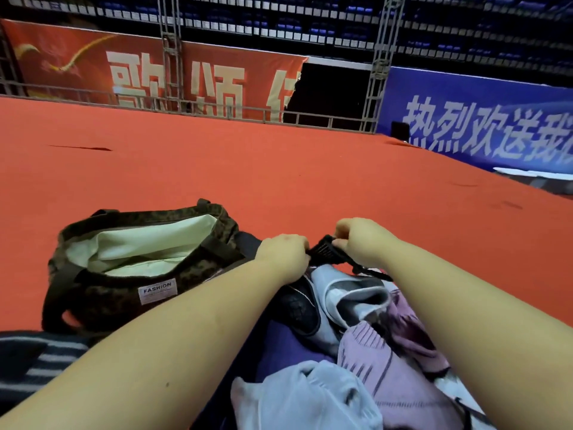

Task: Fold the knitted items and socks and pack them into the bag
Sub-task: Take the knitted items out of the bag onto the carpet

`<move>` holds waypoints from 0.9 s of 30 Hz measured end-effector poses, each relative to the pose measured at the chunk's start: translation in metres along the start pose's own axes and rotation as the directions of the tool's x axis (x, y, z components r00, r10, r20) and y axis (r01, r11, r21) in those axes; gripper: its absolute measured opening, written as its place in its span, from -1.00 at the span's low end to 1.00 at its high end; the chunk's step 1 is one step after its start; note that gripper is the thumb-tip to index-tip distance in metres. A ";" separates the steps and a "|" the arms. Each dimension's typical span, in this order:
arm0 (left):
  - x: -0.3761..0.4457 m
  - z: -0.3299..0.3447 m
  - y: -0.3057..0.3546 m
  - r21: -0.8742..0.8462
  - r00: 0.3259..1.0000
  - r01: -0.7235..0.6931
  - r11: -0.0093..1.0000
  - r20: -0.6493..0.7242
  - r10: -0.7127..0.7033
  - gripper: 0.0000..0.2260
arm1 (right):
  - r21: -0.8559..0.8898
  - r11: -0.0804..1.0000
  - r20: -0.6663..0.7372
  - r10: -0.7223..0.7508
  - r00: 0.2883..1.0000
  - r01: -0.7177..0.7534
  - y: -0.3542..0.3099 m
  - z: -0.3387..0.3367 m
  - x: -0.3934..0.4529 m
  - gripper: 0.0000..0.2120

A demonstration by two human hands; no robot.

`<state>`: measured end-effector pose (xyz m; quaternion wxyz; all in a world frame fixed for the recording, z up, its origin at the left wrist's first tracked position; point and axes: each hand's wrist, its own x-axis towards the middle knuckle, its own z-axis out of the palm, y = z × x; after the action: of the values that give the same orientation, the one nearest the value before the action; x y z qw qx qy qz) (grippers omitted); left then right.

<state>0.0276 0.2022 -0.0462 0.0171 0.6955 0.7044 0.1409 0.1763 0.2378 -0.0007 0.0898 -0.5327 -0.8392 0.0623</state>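
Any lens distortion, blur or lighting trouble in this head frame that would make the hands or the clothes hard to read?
Head view: wide-angle bending curves the red carpet edge and stretches both forearms; dim, even light, no glare; the left hand and right hand pinching the small black knitted item are fairly sharp; the pale blue and pink garments at the bottom smear softly; the brown patterned bag reads clearly.

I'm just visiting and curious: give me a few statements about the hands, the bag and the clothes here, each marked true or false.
1. Both hands, left hand and right hand, pinch one small black knitted item. True.
2. The bag is zipped shut. False: it gapes open, showing a pale lining.
3. The bag's label reads FASHION. True.
4. The floor is green. False: it is red.
5. The bag lies to the person's right. False: it lies left of the clothes pile.
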 end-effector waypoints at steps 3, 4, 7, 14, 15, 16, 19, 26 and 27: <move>-0.006 -0.014 0.001 -0.210 0.989 0.039 0.977 -0.132 -0.067 -0.80 | 0.096 0.995 -0.104 -0.005 0.995 0.015 -0.003 -0.017 -0.010 -0.90; -0.009 -0.021 0.003 -0.263 0.984 0.036 0.964 -0.160 -0.081 -0.81 | 0.129 0.992 -0.129 0.001 0.992 0.015 -0.004 -0.023 -0.015 -0.90; -0.015 -0.044 0.010 -0.388 0.963 0.011 0.921 -0.245 -0.114 -0.82 | 0.174 0.985 -0.193 0.012 0.981 0.022 -0.009 -0.041 -0.030 -0.89; -0.037 -0.095 0.020 -0.590 0.917 -0.104 0.801 -0.368 -0.152 -0.91 | 0.345 0.937 -0.060 0.082 0.995 -0.057 -0.028 -0.064 -0.076 -0.50; -0.039 -0.099 0.020 -0.599 0.912 -0.113 0.793 -0.380 -0.157 -0.93 | 0.405 0.910 -0.001 0.092 0.996 -0.084 -0.031 -0.062 -0.082 -0.39; -0.043 -0.104 0.020 -0.605 0.906 -0.123 0.787 -0.393 -0.160 -0.94 | 0.436 0.895 0.032 0.088 0.996 -0.093 -0.034 -0.061 -0.090 -0.29; -0.054 -0.118 0.024 -0.640 0.898 -0.161 0.751 -0.411 -0.159 -0.95 | 0.443 0.893 0.024 0.072 0.997 -0.075 -0.040 -0.050 -0.101 -0.15; -0.077 -0.137 0.021 -0.661 0.896 -0.154 0.734 -0.407 -0.178 -0.85 | 0.565 0.821 -0.052 0.125 0.991 -0.074 -0.048 -0.024 -0.101 -0.80; -0.080 -0.137 0.017 -0.674 0.894 -0.141 0.725 -0.402 -0.200 -0.84 | 0.602 0.796 -0.062 0.121 0.991 -0.060 -0.048 -0.021 -0.101 -0.89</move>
<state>0.0162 0.0999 0.0752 0.1134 0.5756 0.5969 0.5473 0.1807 0.1259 0.0209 0.2908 -0.5190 -0.7449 0.3021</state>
